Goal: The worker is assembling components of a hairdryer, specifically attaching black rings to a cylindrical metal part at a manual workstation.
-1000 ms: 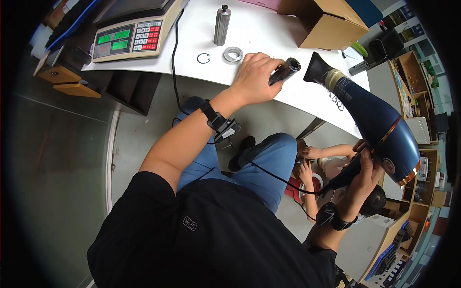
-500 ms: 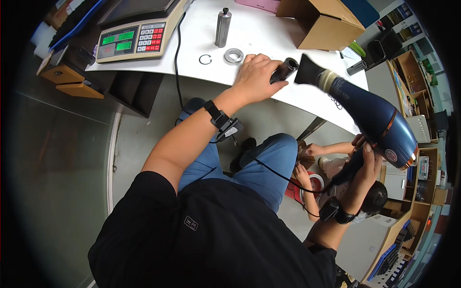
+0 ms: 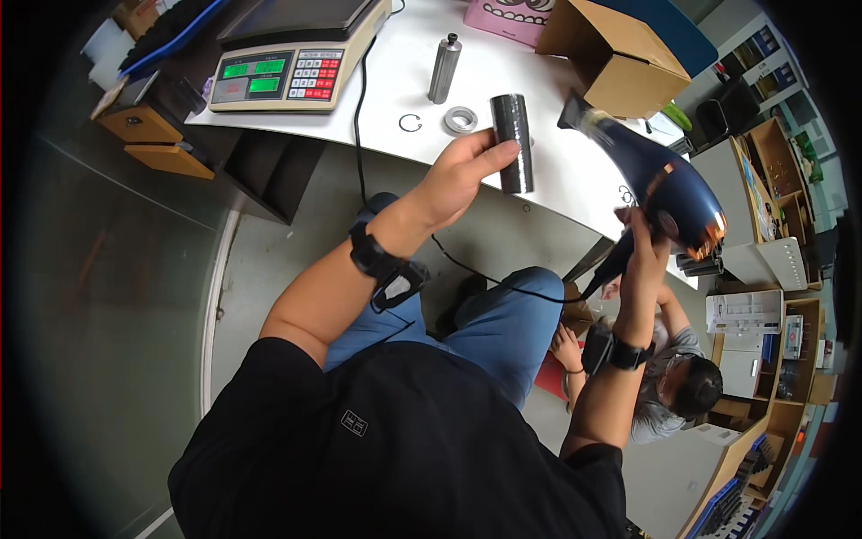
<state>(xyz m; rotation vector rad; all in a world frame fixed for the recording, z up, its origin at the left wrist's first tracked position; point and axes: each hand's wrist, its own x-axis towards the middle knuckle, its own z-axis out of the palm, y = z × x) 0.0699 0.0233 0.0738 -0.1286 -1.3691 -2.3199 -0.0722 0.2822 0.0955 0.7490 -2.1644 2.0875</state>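
A dark, shiny cylinder stands nearly upright in my left hand, thumb across its front, raised over the table's near edge. My right hand is wrapped round the handle of a dark blue hair dryer. Its flat nozzle points up and left, a short way right of the cylinder; I cannot tell whether it is running. Beyond my left hand, a silver metal cylinder with a black knob stands on the white table. A metal ring and a thin open retaining ring lie nearby.
A weighing scale occupies the table's left end, with a black cable running down beside it. At the back right is an open cardboard box, next to a pink box. Another person is low beside my right arm.
My left hand has turned the dark cylinder from lying tilted to nearly upright. The hair dryer has moved left and up with my right hand. The view has shifted slightly.
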